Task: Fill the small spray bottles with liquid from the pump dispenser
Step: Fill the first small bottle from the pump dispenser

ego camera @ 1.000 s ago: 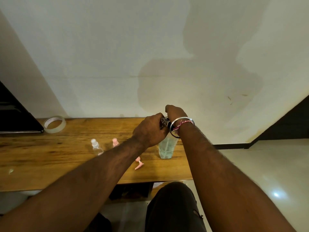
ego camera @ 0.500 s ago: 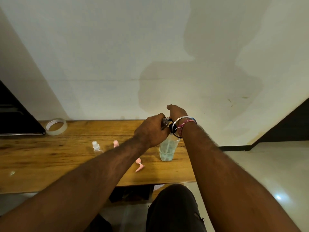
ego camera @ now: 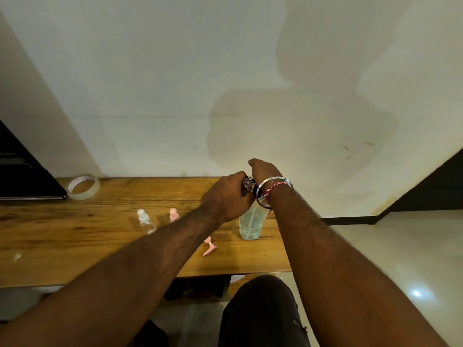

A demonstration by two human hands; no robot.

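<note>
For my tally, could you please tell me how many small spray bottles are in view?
3: a white-capped bottle on the table, a pink-capped bottle beside it, and one in the left hand at the dispenser.

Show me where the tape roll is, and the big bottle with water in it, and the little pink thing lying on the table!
tape roll [ego camera: 84, 187]: head view, on its clear outer band.
big bottle [ego camera: 250, 224]: head view, on its see-through body.
little pink thing [ego camera: 209, 247]: head view, on its middle.

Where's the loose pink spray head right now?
In the head view, the pink spray head lies on the wooden table, just left of the pump dispenser, beside the left forearm.
</note>
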